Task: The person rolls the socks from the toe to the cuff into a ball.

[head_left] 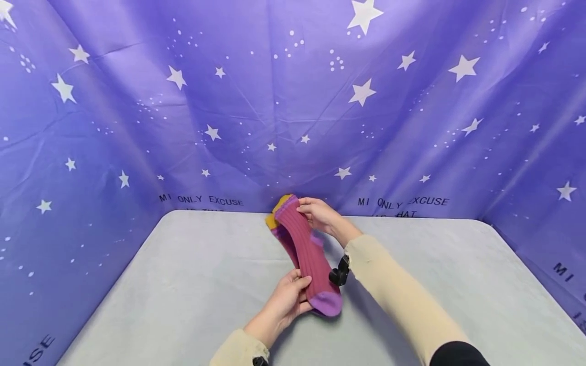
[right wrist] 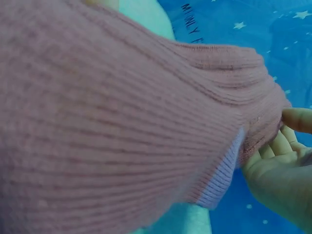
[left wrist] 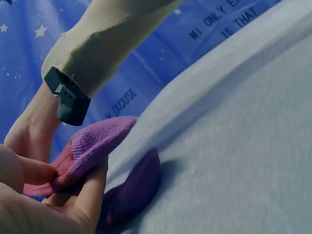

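A: Where are the socks?

B: Above the middle of the table [head_left: 206, 284], slanting across it. The front sock [head_left: 305, 249] is ribbed and dark pink, with its cuff toward the table's far edge and its purple toe toward the near side.

A: And the second sock [left wrist: 139, 187]?

B: Behind the front one, mostly covered. From the left wrist, its dark purple toe sits lower, close to the table. I can't tell whether it touches.

A: What about the left hand [head_left: 289, 299]?

B: On the table's near side, clamped on the toe end of the front sock, thumb on top and fingers underneath.

A: The right hand [head_left: 319, 213]?

B: Close to the table's far edge. Its thumb and fingers pinch the cuff end. Whether both socks are caught there, I can't tell.

A: What's that yellow bit [head_left: 271, 221]?

B: It shows past the cuffs, near the table's far edge. Lining or something else, I can't say.

A: Anything around them?

B: A cream sleeve [head_left: 403, 295] reaches over the table, with a black wrist camera [head_left: 340, 274] at its cuff. Beyond the table's far edge hangs a purple-blue curtain [head_left: 274, 101] with white stars.
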Demonstrator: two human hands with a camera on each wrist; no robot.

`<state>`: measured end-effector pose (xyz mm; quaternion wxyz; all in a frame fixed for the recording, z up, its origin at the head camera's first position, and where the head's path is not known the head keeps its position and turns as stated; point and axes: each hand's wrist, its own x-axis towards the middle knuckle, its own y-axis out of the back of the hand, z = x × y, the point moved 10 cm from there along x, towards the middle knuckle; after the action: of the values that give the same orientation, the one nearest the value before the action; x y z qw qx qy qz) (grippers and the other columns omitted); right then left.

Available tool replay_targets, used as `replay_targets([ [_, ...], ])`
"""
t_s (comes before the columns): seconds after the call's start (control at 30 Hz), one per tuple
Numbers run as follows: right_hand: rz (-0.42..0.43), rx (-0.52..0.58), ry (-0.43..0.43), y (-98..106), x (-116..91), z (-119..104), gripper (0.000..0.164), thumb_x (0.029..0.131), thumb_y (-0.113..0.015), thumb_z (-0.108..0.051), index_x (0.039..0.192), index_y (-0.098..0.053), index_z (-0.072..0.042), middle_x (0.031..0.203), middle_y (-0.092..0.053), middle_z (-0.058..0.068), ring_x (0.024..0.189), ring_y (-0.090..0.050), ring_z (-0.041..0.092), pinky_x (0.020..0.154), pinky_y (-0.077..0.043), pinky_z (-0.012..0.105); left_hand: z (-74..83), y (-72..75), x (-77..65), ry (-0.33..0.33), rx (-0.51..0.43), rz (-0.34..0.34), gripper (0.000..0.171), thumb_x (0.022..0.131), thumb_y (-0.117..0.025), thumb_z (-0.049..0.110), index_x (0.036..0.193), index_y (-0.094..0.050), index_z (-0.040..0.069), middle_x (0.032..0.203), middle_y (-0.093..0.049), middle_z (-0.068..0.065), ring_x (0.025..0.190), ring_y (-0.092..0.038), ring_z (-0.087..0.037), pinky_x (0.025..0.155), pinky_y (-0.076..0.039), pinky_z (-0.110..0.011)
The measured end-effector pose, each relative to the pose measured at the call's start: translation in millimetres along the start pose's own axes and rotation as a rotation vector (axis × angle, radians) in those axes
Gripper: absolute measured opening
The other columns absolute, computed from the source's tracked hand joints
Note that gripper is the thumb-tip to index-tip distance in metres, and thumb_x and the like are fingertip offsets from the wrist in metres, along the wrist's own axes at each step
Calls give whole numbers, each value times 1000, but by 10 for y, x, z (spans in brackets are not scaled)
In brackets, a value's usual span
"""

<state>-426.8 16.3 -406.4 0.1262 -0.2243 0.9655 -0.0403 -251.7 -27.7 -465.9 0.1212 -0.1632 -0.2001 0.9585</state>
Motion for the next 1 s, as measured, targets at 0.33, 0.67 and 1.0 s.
replay_targets([
  [0.33, 66, -193, -177, 118, 124, 504, 28, 99, -53, -9, 126, -53, -1, 112, -67, 9, 92, -65, 16, 83, -55, 31, -140, 68, -42, 58, 96, -36, 30, 99, -47, 3, 125, -36, -6, 113, -65, -20, 107, -68, -26, 97, -54, -48],
  [0.67, 8, -757, -34, 87, -132, 270, 34, 88, -71, -12, 116, -59, 2, 74, -58, -1, 62, -50, 7, 60, -42, 20, 59, 159, -106, 82, 383, -92, 29, 100, -54, 9, 123, -39, -3, 87, -71, -4, 69, -68, -7, 69, -61, -28],
  [1.0, 60, -930, 70, 220, -418, 187, 22, 81, -61, 8, 102, -68, 4, 82, -69, 13, 70, -56, 9, 63, -44, 18, 101, 41, -38, 39, 335, -100, 32, 95, -57, -2, 122, -39, -4, 81, -58, 2, 71, -62, -6, 70, -60, -24],
])
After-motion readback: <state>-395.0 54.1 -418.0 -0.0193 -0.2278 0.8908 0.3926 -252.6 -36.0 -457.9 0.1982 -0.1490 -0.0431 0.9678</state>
